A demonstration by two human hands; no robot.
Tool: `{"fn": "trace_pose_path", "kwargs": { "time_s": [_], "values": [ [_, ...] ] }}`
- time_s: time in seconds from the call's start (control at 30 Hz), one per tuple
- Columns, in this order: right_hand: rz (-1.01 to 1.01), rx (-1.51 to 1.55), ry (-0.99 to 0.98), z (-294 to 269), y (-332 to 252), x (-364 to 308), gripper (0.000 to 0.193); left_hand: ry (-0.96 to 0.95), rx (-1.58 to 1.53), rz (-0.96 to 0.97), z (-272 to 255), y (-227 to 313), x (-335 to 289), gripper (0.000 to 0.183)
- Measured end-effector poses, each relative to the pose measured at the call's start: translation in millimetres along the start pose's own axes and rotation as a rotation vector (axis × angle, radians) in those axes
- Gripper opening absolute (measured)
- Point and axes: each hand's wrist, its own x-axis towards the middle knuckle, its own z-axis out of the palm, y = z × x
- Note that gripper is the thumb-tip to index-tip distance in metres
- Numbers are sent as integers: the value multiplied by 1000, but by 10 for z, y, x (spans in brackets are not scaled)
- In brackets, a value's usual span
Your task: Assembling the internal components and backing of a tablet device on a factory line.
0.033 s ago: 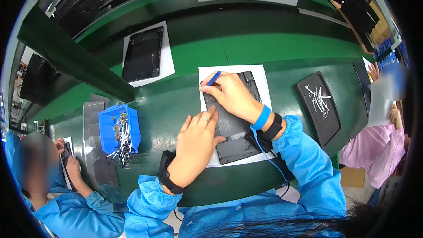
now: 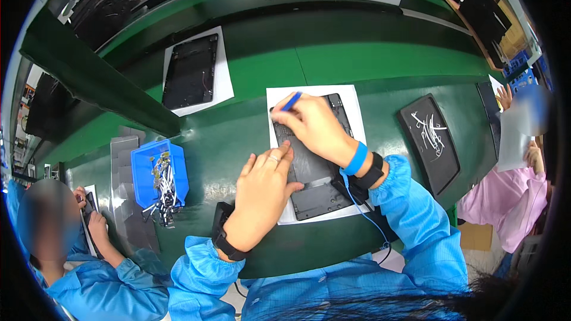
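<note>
Head: right hand [image 2: 318,129] holds one blue tool [image 2: 291,101] over one panel [image 2: 311,164].

No text readable — labels, brands, numbers, signs — none legible in view.

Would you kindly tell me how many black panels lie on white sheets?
2 clearly: the near black panel beneath the right hand, and the far black panel at back left. The left co-worker's dark piece and right co-worker's dark strip, partly hidden, may count too.
</note>
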Motion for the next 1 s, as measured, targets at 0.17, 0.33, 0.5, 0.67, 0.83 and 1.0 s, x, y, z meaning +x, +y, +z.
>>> {"fn": "trace_pose_path", "kwargs": {
  "time_s": [0.17, 0.33, 0.5, 0.67, 0.83, 1.0],
  "values": [
    [-102, -86, -126, -327, -577, -607, 15, -53, -29, 25, -57, -108, -36, 75],
    [12, -30, -374, -112, -608, -1372, 16, -89, -14, 62, -67, -32, 40, 81],
    [101, 7, -314, -284, -804, -1427, 11, -139, -28, 6, -111, -63, 20, 89],
    [201, -201, 127, -940, -678, -1637, 7, -148, 45, 7, -126, 113, 89, 88],
    [245, -285, -19, -932, -476, -1765, 8, -128, -40, 181, 152, 636, 230, 85],
    [144, -419, -155, -990, -494, -1789, 8, -208, 21, 164, 321, 718, 276, 96]
  ]
}}
